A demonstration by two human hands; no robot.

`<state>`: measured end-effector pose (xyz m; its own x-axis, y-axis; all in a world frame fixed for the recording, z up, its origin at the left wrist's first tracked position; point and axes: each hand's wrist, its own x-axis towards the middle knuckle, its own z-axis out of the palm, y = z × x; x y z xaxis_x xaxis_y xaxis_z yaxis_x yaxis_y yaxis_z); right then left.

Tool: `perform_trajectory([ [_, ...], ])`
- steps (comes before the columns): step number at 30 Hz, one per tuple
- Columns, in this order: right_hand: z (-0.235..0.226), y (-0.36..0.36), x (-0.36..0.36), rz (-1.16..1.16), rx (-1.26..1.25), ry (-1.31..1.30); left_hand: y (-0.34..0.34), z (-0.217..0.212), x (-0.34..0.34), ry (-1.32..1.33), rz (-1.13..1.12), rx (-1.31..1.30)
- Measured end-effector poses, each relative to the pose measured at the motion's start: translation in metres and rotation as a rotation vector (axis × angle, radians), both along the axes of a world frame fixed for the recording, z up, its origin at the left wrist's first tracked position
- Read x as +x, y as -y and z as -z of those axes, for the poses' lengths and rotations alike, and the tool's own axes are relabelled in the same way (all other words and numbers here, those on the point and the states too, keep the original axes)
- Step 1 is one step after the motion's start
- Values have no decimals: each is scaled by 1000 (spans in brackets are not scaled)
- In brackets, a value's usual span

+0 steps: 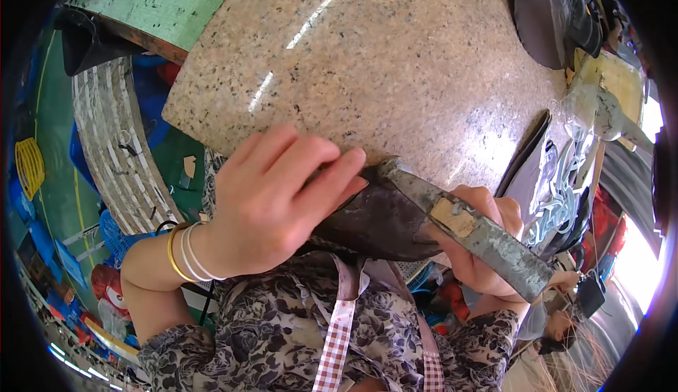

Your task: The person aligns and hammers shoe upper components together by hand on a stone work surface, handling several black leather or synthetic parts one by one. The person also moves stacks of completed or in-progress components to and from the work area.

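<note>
Speckled pink-beige granite slab [395, 60] at 12 o'clock, black flecks, white glare streaks. Dark brown-black leather piece [374, 222] at centre. Grey-green, worn metal hammer head [480, 233] at 4 o'clock, tan wooden wedge in its eye. Gold and white bangles [185, 252] at 8 o'clock. Grey-brown floral print on blouse [275, 335] at 6 o'clock, red-and-white gingham apron straps [335, 342] over it. Pale green speckled board [169, 0] at 11 o'clock. Green floor, blue baskets [116, 233] and yellow basket [30, 166] at 9 o'clock.
</note>
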<state>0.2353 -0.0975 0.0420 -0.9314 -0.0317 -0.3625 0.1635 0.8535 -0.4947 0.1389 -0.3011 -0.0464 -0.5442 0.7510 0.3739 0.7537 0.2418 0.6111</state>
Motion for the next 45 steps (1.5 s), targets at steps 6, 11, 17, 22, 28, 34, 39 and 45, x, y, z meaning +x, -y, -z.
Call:
perform_trajectory([
  [6,-1,2,5,83,-89,-6,-8,-2,0,-29,50,-14],
  [11,-6,4,1,26,-14,6,-16,-9,-7,47,79,-62],
  [17,-1,1,0,43,-149,-9,-30,-11,9,-147,-53,-288],
  [22,3,-3,3,-41,-51,-97,-31,-4,1,-36,-106,-143],
  [28,8,-6,4,31,-167,-93,-15,-3,8,-163,-38,-27],
  [34,2,2,2,13,-97,-98,-24,-3,11,-77,-76,-71],
  [39,6,0,3,28,-118,-95,-12,4,17,16,-80,27],
  [45,-7,0,-9,10,-89,-105,-9,6,18,-27,-31,107],
])
